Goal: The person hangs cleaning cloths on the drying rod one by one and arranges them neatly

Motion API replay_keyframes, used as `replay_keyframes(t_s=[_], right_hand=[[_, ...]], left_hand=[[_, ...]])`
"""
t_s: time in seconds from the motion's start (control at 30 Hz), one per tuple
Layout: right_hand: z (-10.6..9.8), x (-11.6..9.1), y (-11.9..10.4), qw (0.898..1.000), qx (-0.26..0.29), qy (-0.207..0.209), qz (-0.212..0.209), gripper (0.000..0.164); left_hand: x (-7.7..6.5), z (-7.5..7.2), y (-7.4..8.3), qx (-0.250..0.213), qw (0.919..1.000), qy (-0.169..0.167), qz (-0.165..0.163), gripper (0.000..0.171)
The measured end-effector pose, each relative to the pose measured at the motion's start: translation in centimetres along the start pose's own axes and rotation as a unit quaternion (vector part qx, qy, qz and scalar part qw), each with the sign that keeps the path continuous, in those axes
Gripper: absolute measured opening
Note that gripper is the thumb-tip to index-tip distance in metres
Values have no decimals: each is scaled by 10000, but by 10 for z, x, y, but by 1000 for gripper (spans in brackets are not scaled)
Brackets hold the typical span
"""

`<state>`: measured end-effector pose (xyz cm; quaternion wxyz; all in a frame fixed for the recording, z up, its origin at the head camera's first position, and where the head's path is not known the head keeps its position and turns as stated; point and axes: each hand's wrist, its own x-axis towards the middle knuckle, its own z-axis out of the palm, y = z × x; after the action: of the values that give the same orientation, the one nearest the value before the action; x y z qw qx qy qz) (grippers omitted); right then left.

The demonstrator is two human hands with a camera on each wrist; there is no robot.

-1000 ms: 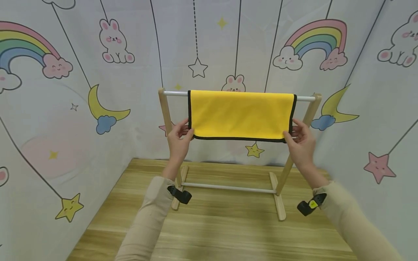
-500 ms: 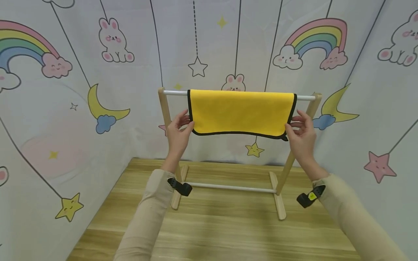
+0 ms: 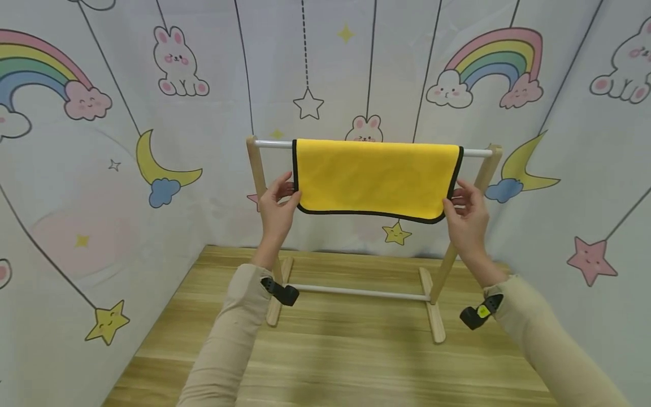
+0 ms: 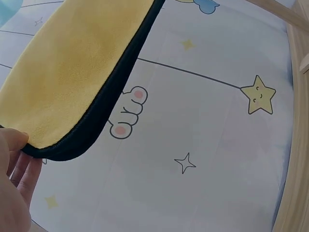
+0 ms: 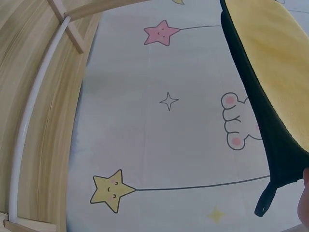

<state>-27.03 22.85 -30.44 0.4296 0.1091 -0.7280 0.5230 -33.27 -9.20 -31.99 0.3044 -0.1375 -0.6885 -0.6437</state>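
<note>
A yellow towel (image 3: 376,178) with black edging hangs folded over the white top bar (image 3: 273,144) of a wooden rack. My left hand (image 3: 277,212) pinches its lower left corner, thumb in front and fingers behind, as the left wrist view shows on the towel's black-edged corner (image 4: 63,152). At the lower right edge, my right hand (image 3: 467,220) pinches the towel between thumb and curled fingers. Only part of the right thumb (image 5: 305,203) enters the right wrist view, beside a small black hanging loop (image 5: 265,200) at the corner.
The rack stands on a wood-grain table (image 3: 356,350), on two wooden feet (image 3: 432,308) joined by a lower white bar (image 3: 356,292). White cloth walls (image 3: 229,215) printed with rabbits, stars and rainbows enclose the back and both sides.
Both hands rose slightly, then the right came down a little. The towel's lower edge bent upward and straightened somewhat; its lower right corner flattened out. The towel stays on the bar.
</note>
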Motion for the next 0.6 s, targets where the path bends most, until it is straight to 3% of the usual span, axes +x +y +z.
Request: replay_keyframes(t_s=[0.13, 0.33, 0.6], right_hand=[[1, 5, 10, 10000, -62, 47, -62, 38], [2, 17, 22, 9996, -185, 127, -156, 39], [3, 10, 28, 9996, -206, 102, -153, 40]], left_hand=[[2, 0, 0, 68, 10000, 19, 44, 37], [12, 0, 13, 129, 9991, 260, 294, 34], [9, -1, 8, 150, 9996, 231, -53, 33]])
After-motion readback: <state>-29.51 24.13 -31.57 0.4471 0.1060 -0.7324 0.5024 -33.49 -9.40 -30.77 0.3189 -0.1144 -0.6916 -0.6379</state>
